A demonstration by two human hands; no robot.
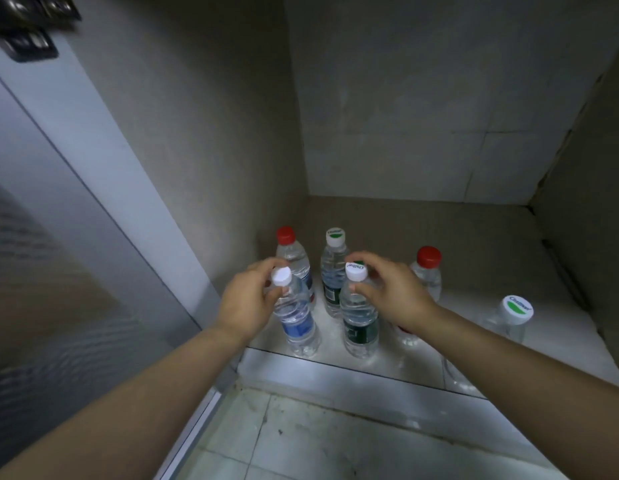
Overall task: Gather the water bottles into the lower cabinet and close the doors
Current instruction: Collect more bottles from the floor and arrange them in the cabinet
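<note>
The open cabinet door [76,209] is standing far to the left of the cabinet floor [474,251], swung out over the tiled floor [301,441]. Just inside the left front corner of the cabinet floor, the left hand [245,299] is gripping the neck of a blue-labelled bottle [296,317] with a plain white cap, fingers curled around it just under the cap; the bottle is standing upright with its base on the cabinet floor near the front edge. Behind it, further in along the left wall, a red-capped bottle [290,254] is standing upright. Right of that, a bottle with a green-and-white cap [334,271] is standing toward the middle of the cabinet floor. In front of it, the right hand [391,292] is pinching the neck of a dark-green-labelled bottle [358,320], thumb and fingers closed below its white cap; this bottle is also upright near the front edge, just beside the blue-labelled one. Behind the right hand, a second red-capped bottle [427,271] is standing partly hidden by the wrist. Furthest right on the cabinet floor, a bottle with a green-marked white cap [512,317] is standing near the front, well apart from the others.
</note>
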